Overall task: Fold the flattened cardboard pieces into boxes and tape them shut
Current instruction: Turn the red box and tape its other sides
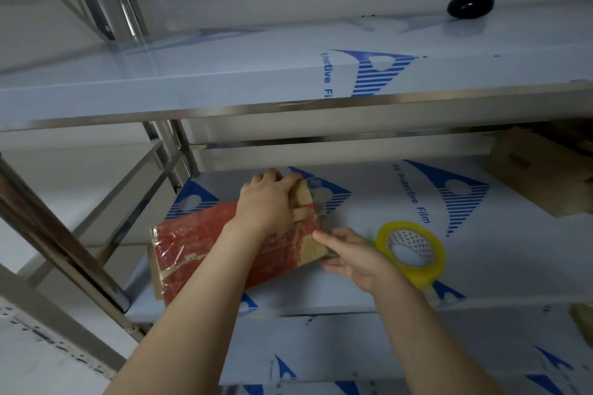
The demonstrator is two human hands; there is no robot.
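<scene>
Red cardboard box [199,247] lies on the film-covered shelf [481,266]. Left hand [269,202] grips its far right end; right hand [349,256] pinches the nearer corner. Yellow tape roll [410,250] just right of that hand. Brown cartons [539,170] far right.

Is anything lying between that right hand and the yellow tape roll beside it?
Nothing visible does. The tape roll lies just right of the right hand, only bare shelf between them; the left hand grips the red box.
</scene>
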